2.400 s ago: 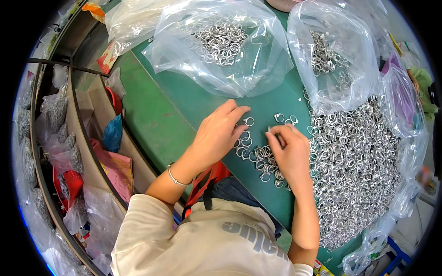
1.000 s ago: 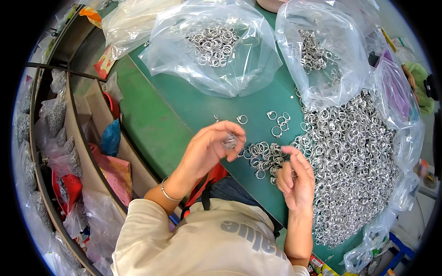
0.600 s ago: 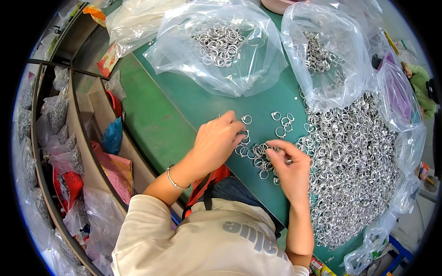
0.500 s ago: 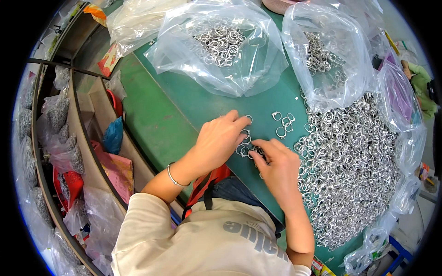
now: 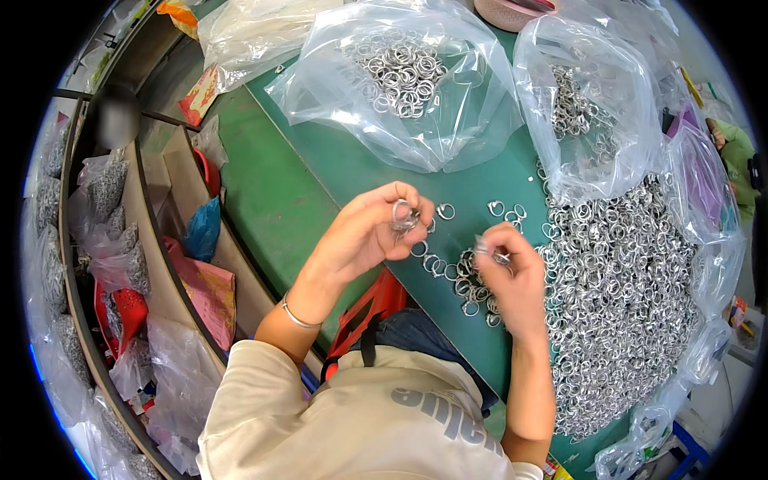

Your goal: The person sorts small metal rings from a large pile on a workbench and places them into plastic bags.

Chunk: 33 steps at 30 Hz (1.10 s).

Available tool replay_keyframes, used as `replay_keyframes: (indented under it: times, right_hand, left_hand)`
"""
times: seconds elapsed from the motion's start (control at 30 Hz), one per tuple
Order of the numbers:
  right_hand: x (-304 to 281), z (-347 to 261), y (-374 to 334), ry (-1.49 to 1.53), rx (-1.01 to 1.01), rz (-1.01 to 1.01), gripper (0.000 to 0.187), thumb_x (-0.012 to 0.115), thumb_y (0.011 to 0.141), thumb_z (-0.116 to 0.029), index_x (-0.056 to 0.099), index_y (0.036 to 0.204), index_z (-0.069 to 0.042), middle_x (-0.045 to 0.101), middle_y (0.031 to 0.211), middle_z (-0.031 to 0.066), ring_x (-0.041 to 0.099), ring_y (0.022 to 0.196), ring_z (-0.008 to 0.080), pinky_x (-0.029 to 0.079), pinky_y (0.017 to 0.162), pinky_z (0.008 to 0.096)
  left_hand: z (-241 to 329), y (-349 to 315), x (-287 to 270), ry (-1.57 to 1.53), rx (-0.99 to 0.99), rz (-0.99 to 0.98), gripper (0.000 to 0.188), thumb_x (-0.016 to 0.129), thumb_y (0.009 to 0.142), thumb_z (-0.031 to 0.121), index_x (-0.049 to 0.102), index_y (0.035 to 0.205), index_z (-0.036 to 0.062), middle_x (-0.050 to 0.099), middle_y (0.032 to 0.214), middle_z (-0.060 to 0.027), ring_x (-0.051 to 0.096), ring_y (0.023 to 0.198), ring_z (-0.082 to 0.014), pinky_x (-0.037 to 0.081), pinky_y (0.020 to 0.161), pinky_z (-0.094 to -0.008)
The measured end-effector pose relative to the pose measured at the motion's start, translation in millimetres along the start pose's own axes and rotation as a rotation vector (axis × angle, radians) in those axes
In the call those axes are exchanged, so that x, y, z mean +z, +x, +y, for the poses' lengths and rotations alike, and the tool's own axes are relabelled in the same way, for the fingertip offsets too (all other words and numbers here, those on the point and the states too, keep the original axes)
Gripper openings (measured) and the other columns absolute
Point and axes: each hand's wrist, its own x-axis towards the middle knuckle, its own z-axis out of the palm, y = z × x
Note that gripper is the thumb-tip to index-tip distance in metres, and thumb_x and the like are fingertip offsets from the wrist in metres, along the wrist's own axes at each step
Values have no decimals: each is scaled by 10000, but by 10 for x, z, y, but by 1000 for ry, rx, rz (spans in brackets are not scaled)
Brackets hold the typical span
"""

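Observation:
Silver finger rings lie in a big pile (image 5: 624, 320) on the right of the green table. My left hand (image 5: 368, 228) is raised above the table edge, closed around a few rings (image 5: 406, 218) at its fingertips. My right hand (image 5: 516, 276) pinches a ring or two, blurred by motion, beside the pile. Between the hands a small cluster of loose rings (image 5: 464, 280) lies on the table, partly hidden under my right hand. A single ring (image 5: 446, 211) sits just right of my left fingertips, and a few others (image 5: 508, 211) lie farther right.
Two open clear plastic bags holding rings, one (image 5: 400, 136) at the far middle and one (image 5: 592, 160) at the far right, stand on the table. At left, shelves (image 5: 152, 240) hold several bags of small metal pieces. A person's green sleeve (image 5: 732, 164) shows at the right edge.
My left hand has lifted off the table with rings in its fingers. My right hand has shifted right and up, and now pinches rings. The loose cluster between them is more exposed.

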Motion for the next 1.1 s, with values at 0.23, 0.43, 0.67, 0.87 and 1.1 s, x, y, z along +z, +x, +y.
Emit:
replay_keyframes:
  times: [0.23,0.43,0.67,0.87,1.1]
  right_hand:
    - [-74,-62,-64,567,432,62,98,507,898,-135,490,826,-71,468,567,12,363,433,51,239,378,177]
    - [369,-84,-192,-1057,-176,-68,250,669,755,-204,551,914,-51,533,539,52,556,471,182,418,417,294]
    - [255,50,-148,-843,-149,8,239,679,757,-162,589,936,-31,537,525,62,553,465,150,403,410,278]
    - [-102,-166,-64,872,334,192,198,502,883,-169,587,852,7,437,550,-7,335,418,57,255,369,194]
    - [-94,-52,-153,74,240,93,164,572,861,-136,624,854,19,499,577,2,435,455,84,354,406,219]
  left_hand:
    - [-153,-269,-128,-47,135,163,201,502,853,159,585,793,-15,521,755,-56,445,605,-135,319,479,-229]
    - [-340,-298,67,1218,357,443,213,690,711,13,634,916,31,427,600,-14,372,534,-90,308,470,-236]
    - [-357,-289,55,1367,373,440,257,697,708,42,625,954,61,459,625,-40,405,494,-131,360,465,-264]
    - [-330,-194,57,1433,497,406,266,688,709,20,635,965,67,405,606,-42,386,503,-138,350,472,-263]
    - [-126,49,112,1885,404,66,170,621,783,168,607,927,80,553,741,-79,545,595,-279,412,500,-373]
